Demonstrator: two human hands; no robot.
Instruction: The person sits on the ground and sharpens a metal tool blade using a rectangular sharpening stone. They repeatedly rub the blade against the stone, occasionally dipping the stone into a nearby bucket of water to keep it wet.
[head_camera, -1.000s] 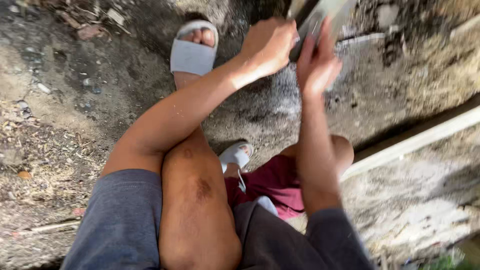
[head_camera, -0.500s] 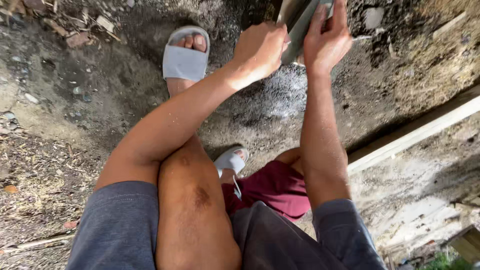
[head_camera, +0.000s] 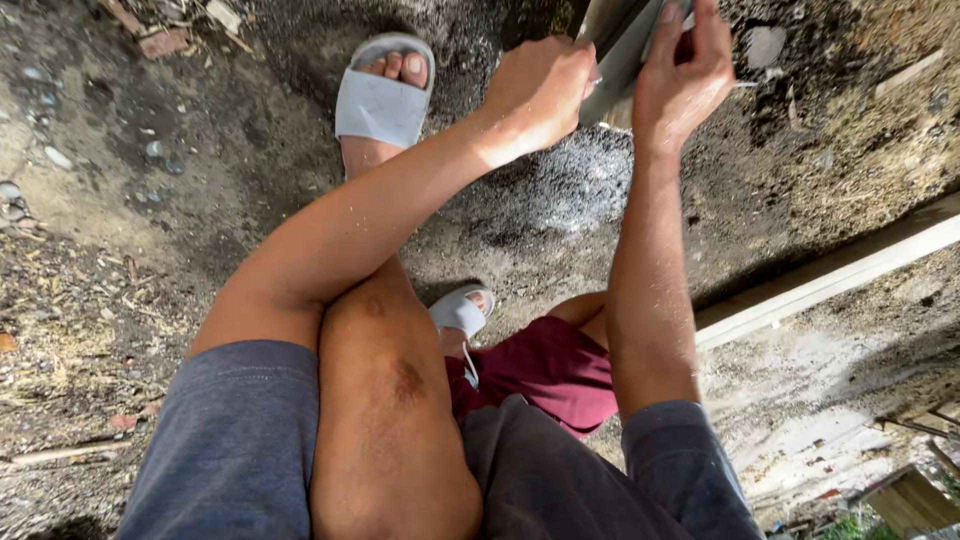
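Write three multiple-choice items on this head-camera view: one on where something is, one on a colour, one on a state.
1. Where is the grey flat piece that both hands grip?
A. at the top edge of the view, beyond the knee
B. lying by the white plank
C. under the forward foot

2. What colour is the slide sandal on the forward foot?
A. red
B. pale grey
C. black

3. How does the left hand stand?
A. open and flat on the ground
B. resting on the knee
C. closed in a fist on the piece's edge

Answers:
1 A: the piece sits at the top of the frame between the left hand and the right hand.
2 B: its wide strap is light grey.
3 C: the fingers are curled tight against the piece.
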